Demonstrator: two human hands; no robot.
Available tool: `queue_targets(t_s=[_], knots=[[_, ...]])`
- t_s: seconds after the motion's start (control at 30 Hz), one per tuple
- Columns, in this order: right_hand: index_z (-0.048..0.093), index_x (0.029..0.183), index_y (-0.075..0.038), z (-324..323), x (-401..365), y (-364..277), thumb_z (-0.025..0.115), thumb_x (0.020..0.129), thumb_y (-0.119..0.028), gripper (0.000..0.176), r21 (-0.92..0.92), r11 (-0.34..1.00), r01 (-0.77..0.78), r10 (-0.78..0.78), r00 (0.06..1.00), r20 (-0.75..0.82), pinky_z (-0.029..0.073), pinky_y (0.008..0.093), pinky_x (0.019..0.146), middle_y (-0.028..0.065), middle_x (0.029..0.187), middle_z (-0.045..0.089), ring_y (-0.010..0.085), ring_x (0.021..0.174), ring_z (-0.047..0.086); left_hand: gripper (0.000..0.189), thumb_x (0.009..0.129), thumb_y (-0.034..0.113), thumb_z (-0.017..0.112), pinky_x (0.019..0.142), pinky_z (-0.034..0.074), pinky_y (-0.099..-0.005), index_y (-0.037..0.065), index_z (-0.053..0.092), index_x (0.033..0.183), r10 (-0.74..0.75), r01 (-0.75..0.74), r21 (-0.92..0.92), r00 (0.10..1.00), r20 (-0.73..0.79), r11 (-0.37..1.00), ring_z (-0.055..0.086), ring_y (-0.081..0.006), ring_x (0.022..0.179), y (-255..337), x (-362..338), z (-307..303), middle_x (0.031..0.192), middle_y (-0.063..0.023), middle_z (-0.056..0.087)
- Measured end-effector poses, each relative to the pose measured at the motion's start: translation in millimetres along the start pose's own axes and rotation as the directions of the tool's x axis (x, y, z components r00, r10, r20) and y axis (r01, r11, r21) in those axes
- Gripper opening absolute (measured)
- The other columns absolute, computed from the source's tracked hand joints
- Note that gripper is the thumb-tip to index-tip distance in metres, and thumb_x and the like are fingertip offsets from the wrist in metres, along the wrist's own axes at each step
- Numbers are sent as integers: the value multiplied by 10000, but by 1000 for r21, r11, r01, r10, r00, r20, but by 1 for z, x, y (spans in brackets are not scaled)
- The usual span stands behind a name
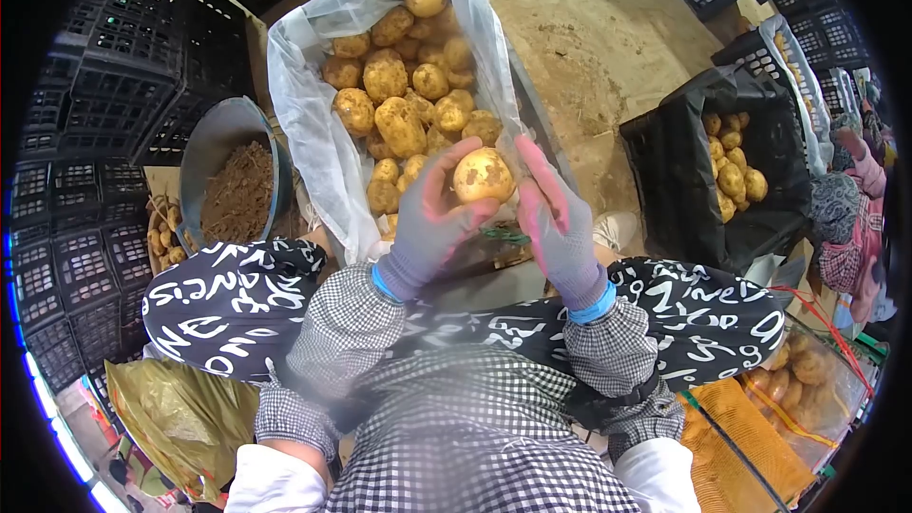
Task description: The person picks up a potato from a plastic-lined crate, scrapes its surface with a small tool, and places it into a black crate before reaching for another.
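Head view: the clear plastic bag [304, 104] standing open in front of the person's knees is the thing to steer by. Left of the bag rise the stacked black crates [95, 133], the biggest mass in sight. Well to its right stands a black-lined crate [665, 190] with a smaller lot of crate potatoes [731, 176] inside. Between the bag and the stacked crates sits a metal basin [204, 147] holding brown soil [237, 195].

The bag itself is heaped with yellow bagged potatoes [399, 119] almost to its rim, so a good share of the sorting looks done. How many remain loose elsewhere does not show.

At the bag's near lip both gloved hands meet. The left hand [423, 228] has its fingers curled around a single potato [483, 175], holding it just above that lip. The right hand [560, 223] is beside it with fingers straight and close together, laid along the potato's right side — pressing or only brushing, it is hard to tell. That potato lies in neither the bag nor the crate yet.
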State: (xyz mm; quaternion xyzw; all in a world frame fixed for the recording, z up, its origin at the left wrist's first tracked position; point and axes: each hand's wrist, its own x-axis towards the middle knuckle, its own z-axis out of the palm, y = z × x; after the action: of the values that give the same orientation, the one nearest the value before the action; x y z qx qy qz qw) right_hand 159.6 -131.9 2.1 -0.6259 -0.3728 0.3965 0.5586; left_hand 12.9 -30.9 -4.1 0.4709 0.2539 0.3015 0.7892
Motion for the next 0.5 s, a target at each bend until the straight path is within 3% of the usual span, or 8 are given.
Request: queue_targets(t_s=[0.07,0.1,0.2,0.27,0.33,0.43,0.5], knots=[[498,1423,-24,2,0,-7,507,972,8,452,-38,998,-51,51,999,3,405,269,1014,117,1369,591,148,1242,532,768,844,209,806,990,486,-303,-38,389,1439,-26,26,19,999,19,999,562,-158,1153,-1,0,-2,1293,-101,529],[508,1417,-28,3,-2,-12,517,972,2,446,-67,996,-59,59,998,0,433,259,970,105,1335,616,129,1171,569,764,846,212,803,984,488,-299,-34,392,1441,-40,39,28,999,29,999,564,-153,1145,-1,0,-3,1291,-97,529],[480,1434,0,7,-3,-3,518,1009,-93,437,-12,999,-29,30,999,19,382,179,702,-22,1044,564,25,822,463,732,856,225,794,967,496,-290,-18,416,1435,-75,73,57,997,37,996,567,-140,1129,-2,0,-7,1291,-88,530],[483,1436,-14,8,-3,-2,523,1010,-101,436,40,997,-64,63,997,34,391,168,619,-34,986,586,5,693,441,706,865,204,780,959,494,-280,-10,422,1435,-93,88,116,995,42,989,564,-132,1129,3,0,-7,1285,-81,533],[527,1416,-74,7,-5,-11,541,976,-29,443,55,984,-169,167,985,49,486,217,679,56,1126,705,50,715,537,680,872,174,763,956,489,-274,-5,427,1436,-119,112,154,992,41,982,560,-125,1128,5,0,-8,1278,-74,538],[549,1394,-68,11,-10,-2,544,976,-43,418,-65,994,-89,97,987,125,493,215,727,98,1167,701,62,777,570,651,864,131,745,968,475,-277,2,446,1427,-153,147,169,988,25,975,561,-130,1129,3,-1,-9,1267,-74,551],[561,1380,-64,8,-7,-5,547,974,-47,406,-91,995,-28,34,997,65,506,231,749,117,1161,703,88,801,610,639,838,120,749,983,464,-292,11,481,1407,-150,147,164,989,3,976,570,-153,1133,4,-1,-7,1261,-86,568]])
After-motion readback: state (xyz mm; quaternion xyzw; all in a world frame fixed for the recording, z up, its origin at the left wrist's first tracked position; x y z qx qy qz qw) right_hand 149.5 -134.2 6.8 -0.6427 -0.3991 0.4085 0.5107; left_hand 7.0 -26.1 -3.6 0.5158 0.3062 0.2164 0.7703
